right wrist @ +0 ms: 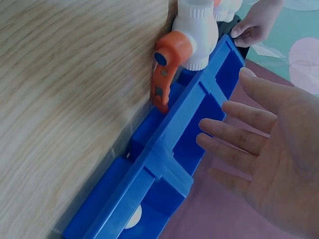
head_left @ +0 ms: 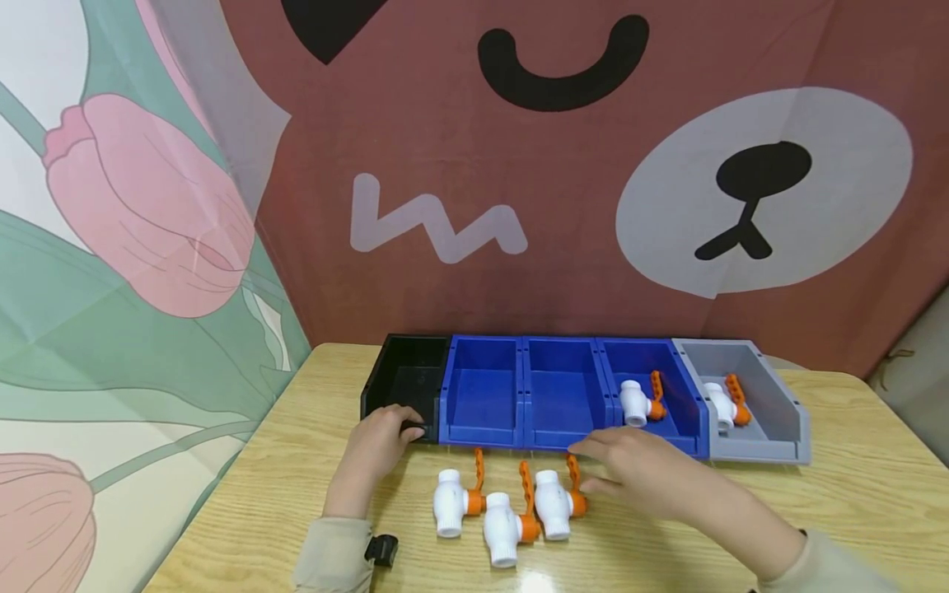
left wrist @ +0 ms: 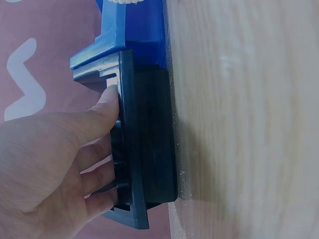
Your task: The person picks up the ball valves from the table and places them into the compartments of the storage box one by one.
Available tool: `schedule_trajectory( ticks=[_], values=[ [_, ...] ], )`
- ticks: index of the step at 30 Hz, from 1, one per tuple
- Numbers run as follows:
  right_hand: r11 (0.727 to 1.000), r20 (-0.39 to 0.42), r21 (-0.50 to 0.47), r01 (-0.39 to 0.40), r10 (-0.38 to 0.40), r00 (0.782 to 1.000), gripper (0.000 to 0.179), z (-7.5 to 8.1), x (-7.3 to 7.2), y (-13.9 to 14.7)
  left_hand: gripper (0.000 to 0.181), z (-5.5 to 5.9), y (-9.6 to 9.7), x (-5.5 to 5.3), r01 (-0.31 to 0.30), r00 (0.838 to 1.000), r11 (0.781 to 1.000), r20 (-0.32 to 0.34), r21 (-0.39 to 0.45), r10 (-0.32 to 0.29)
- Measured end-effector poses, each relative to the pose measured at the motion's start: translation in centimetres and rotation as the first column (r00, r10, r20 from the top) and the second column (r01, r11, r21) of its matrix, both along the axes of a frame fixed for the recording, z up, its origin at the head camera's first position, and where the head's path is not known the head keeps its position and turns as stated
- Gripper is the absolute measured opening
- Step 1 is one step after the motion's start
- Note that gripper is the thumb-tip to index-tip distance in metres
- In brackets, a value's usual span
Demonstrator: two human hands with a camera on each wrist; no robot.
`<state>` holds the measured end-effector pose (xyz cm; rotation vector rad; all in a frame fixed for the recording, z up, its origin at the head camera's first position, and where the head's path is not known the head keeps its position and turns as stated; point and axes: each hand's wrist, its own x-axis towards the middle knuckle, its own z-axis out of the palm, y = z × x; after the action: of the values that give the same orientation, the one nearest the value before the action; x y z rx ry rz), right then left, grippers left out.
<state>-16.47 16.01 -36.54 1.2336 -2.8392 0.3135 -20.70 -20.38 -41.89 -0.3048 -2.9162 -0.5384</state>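
Note:
My left hand [head_left: 380,442] grips the front rim of the black bin [head_left: 413,380]; in the left wrist view the thumb lies on the rim and the other fingers reach inside. Three white ball valves with orange handles lie on the table: a left valve [head_left: 449,506], a middle valve [head_left: 502,532] set closer to me, and a right valve [head_left: 553,506]. Beside the right valve, my right hand [head_left: 639,466] hovers with its fingers spread and holds nothing. In the right wrist view those fingers extend above a row of blue bins [right wrist: 158,149].
Right of the black bin stand three joined blue bins [head_left: 482,435], then a grey bin [head_left: 759,451]. One valve [head_left: 634,403] is in the rightmost blue bin and another valve [head_left: 719,407] in the grey one. A printed cloth [head_left: 445,288] hangs behind the wooden table [head_left: 245,511].

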Motion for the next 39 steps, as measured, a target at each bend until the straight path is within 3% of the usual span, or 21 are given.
schedule_trajectory(
  ticks=[10,24,33,39],
  values=[
    [1.000,-0.022,-0.004,-0.025,0.025,0.999,0.045,-0.5,0.3,-1.5,0.009,0.1,0.0,0.1,0.004,1.000,1.000,0.001,0.004,-0.004],
    [1.000,0.089,-0.001,-0.013,0.013,0.996,0.060,-0.8,0.6,-3.3,0.009,0.0,-0.1,0.1,0.005,1.000,1.000,-0.005,0.001,-0.005],
    [0.995,0.183,0.065,0.078,-0.088,0.979,0.083,-1.6,1.0,-4.1,0.008,0.1,0.0,0.1,0.006,1.000,1.000,0.002,-0.002,-0.006],
    [0.990,0.221,0.099,0.099,-0.119,0.968,0.095,-2.1,1.2,-4.6,0.008,0.1,-0.1,0.1,0.008,1.000,1.000,-0.006,-0.002,-0.008]
  ],
)
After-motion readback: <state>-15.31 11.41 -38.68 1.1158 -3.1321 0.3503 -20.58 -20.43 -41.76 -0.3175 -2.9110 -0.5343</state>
